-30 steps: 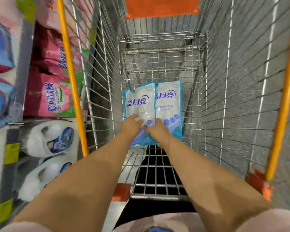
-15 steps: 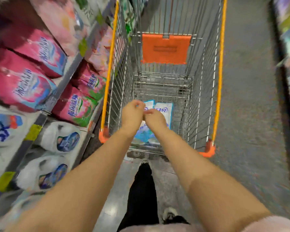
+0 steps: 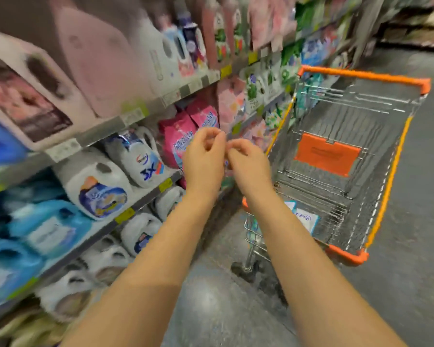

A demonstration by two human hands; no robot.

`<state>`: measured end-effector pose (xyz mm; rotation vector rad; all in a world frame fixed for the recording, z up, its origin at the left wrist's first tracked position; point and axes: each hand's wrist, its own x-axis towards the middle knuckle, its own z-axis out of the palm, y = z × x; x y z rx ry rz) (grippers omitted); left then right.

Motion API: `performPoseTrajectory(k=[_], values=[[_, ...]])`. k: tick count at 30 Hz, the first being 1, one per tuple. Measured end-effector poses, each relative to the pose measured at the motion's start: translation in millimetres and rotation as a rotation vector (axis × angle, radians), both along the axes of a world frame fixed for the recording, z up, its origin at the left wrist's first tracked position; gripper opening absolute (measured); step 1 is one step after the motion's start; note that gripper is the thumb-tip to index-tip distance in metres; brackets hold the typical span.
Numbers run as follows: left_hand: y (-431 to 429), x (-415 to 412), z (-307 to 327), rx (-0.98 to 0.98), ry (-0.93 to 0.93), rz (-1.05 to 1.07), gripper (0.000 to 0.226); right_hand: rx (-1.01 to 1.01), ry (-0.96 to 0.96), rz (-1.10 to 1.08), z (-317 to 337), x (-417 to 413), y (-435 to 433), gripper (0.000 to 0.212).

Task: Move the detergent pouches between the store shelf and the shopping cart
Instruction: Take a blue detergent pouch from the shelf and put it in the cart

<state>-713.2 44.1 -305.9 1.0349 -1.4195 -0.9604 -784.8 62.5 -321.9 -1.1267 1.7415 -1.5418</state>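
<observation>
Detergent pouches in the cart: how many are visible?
2 pouches, side by side on the cart floor: one against the right forearm, one to its right. The forearm may hide others.

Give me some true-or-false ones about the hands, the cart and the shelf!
1. The left hand holds a pouch. False: it holds nothing.
2. The right hand holds nothing. True.
3. White-and-blue pouches lie in the cart. True.
4. The cart's rim is green. False: it is orange.
5. Pink bags sit on the shelf. True.
</observation>
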Motion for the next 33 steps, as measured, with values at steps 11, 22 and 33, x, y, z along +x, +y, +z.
performPoseTrajectory(k=[11,22,33], values=[[-25.0,293.5,128.5,-0.296,0.014,0.196,0.022,-0.385,-0.023,0.445,129.5,267.4,-51.5,0.014],[-88.7,461.0,225.0,-0.553,-0.171,0.474,0.021,-0.619,0.148,0.648,230.1,408.3,-151.9,0.016],[-237.8,499.8,299.5,-0.598,-0.310,0.825,0.042,-0.656,0.343,0.830,330.0,471.3,-309.8,0.040]])
